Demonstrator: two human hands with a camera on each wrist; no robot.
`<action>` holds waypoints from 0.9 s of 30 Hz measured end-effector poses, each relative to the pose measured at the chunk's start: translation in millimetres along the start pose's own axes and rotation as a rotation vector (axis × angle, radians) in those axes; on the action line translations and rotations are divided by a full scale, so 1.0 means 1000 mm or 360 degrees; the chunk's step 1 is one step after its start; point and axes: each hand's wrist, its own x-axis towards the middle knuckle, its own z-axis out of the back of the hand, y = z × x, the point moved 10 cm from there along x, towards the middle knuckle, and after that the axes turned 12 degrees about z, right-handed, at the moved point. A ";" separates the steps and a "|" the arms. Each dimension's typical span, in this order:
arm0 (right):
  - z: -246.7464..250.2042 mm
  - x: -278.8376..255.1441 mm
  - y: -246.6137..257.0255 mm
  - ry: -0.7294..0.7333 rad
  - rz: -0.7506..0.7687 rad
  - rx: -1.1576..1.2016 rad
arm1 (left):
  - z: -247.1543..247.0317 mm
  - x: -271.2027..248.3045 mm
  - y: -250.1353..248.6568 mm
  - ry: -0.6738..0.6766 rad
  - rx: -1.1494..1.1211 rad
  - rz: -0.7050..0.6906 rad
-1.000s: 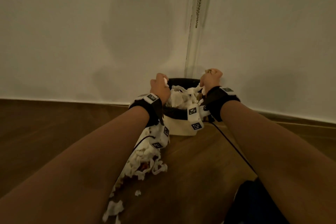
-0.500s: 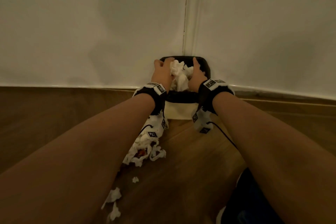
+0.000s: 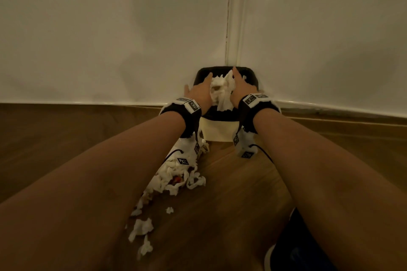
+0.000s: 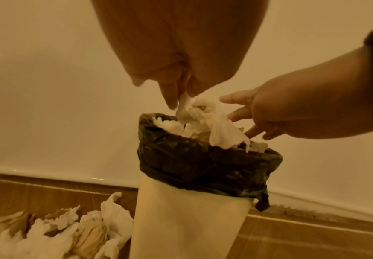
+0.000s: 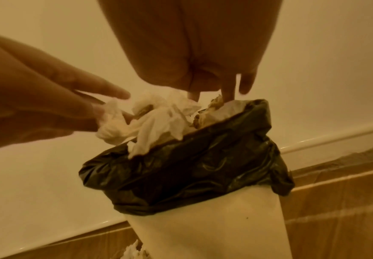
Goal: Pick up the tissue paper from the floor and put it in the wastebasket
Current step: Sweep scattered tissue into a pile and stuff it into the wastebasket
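Tissue paper (image 3: 222, 91) is sitting heaped in the wastebasket (image 3: 219, 128), spilling over its black liner (image 4: 203, 166). Left hand (image 3: 199, 92) and right hand (image 3: 241, 88) are flanking the heap, fingers straight, grasping nothing. More tissue (image 3: 176, 174) is lying on the floor (image 3: 231, 193).

Wastebasket (image 3: 217, 130) wedged into wall corner (image 3: 229, 28), mouth heaped with tissue paper (image 3: 221, 92); loose tissue pile (image 3: 176, 176) blocking floor left; bare floor (image 3: 231, 193) open right.
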 end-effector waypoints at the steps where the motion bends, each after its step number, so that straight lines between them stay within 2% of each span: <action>1: 0.006 -0.003 0.001 -0.0098 -0.0009 -0.0082 | 0.006 -0.005 0.007 -0.0089 -0.0054 0.0039; 4: 0.032 -0.021 0.014 -0.0527 0.0059 -0.0208 | 0.024 -0.023 0.034 -0.0321 -0.0326 0.0058; 6: 0.045 -0.034 0.024 -0.0794 0.0100 -0.0180 | 0.028 -0.034 0.058 -0.0363 -0.0496 0.0031; 8: 0.046 -0.047 0.035 -0.0907 0.0140 -0.0127 | 0.025 -0.046 0.089 -0.0378 -0.0586 0.0044; 10: 0.038 -0.059 0.048 -0.0921 0.0197 -0.0064 | 0.017 -0.059 0.123 -0.0400 -0.0593 0.0097; 16: -0.026 -0.098 0.111 -0.0777 0.0591 -0.0093 | -0.030 -0.103 0.230 -0.0325 -0.0591 0.0349; 19: -0.071 -0.114 0.129 -0.0578 0.0729 -0.0119 | -0.063 -0.130 0.267 -0.0195 -0.0534 0.0474; 21: -0.103 -0.123 0.129 -0.0427 0.0738 -0.0059 | -0.086 -0.150 0.279 -0.0100 -0.0471 0.0497; 23: -0.135 -0.132 0.124 -0.0276 0.0690 0.0015 | -0.110 -0.169 0.279 0.0009 -0.0274 0.0414; 27: -0.198 -0.152 0.113 0.0062 0.0646 -0.0001 | -0.177 -0.212 0.267 0.0482 0.0471 0.0028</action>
